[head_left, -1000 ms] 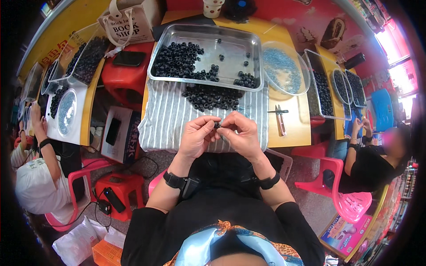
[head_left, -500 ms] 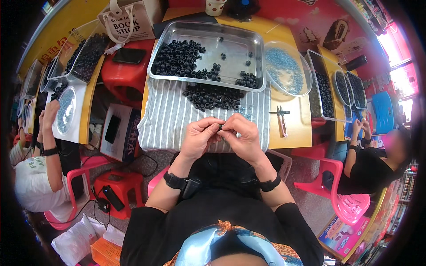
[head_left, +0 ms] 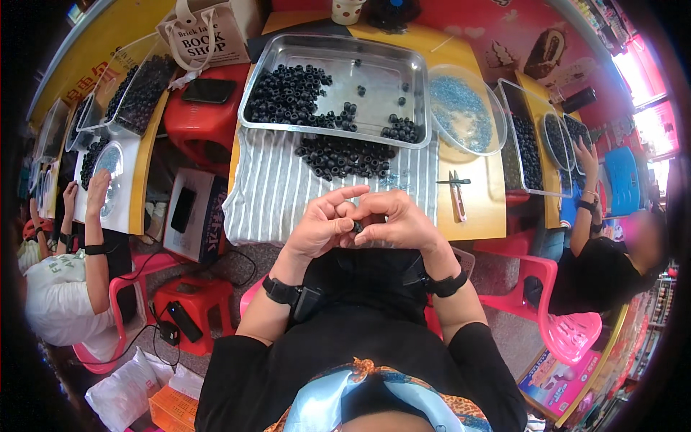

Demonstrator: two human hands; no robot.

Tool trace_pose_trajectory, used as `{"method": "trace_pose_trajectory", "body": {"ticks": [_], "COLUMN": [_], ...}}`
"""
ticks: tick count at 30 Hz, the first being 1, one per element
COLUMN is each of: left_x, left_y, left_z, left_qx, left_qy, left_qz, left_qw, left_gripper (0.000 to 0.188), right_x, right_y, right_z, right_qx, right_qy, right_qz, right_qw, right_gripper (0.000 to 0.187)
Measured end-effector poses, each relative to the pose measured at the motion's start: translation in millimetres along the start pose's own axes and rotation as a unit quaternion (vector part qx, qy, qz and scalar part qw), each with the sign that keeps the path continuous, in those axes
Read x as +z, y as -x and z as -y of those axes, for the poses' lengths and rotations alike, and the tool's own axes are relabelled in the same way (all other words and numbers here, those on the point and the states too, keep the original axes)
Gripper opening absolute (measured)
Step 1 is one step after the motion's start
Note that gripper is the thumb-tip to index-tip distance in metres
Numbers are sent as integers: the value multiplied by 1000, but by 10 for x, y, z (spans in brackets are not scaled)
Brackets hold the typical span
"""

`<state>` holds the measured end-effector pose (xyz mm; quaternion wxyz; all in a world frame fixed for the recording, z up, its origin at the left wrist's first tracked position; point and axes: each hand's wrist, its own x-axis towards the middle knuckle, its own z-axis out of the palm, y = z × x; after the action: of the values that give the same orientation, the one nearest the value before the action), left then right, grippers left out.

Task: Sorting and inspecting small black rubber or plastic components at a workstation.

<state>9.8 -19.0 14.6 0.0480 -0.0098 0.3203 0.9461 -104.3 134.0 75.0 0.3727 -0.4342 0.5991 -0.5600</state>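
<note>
Just in front of the table's near edge, a small black part [head_left: 357, 226] sits between my two hands. My left hand [head_left: 322, 225] has it at the thumb tip, with the fingers curled behind. The thumb and forefinger of my right hand [head_left: 400, 222] close on the same part from the other side. Fingers partly cover it. Beyond my hands, a heap of small black ring-shaped parts [head_left: 345, 157] lies on a grey-and-white striped cloth [head_left: 263, 187]. A few clear bluish bits [head_left: 394, 181] lie beside the heap.
A clear rectangular tray [head_left: 338, 131] behind the heap holds more black parts. To its right stand a round dish [head_left: 466, 115] of bluish pieces and small thread snips [head_left: 458, 198]. A red stool [head_left: 205, 108] bears a phone [head_left: 209, 91]. Other people work at tables on both sides.
Both hands have drawn back toward me and lower, off the cloth's edge. My left forefinger has stretched out. A person at left and one at right have reached toward their containers.
</note>
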Motion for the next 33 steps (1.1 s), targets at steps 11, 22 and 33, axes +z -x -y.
{"method": "trace_pose_trajectory", "body": {"ticks": [11,22,33], "left_x": [65,-1,173], "left_y": [-34,-76,-371], "left_z": [-35,70,-157], "left_qx": [-46,63,211], "left_qy": [-52,-83,-726], "left_qz": [3,-96,-246], "left_qw": [998,990,606], "left_gripper": [54,23,16], "right_x": [182,-1557,-689], "right_y": [79,1157,711], "right_z": [-81,280,-288], "right_qx": [-94,-38,16], "right_qy": [62,211,242], "right_qz": [-83,-519,-395], "right_qw": [990,827,886], "right_gripper": [16,23,12]}}
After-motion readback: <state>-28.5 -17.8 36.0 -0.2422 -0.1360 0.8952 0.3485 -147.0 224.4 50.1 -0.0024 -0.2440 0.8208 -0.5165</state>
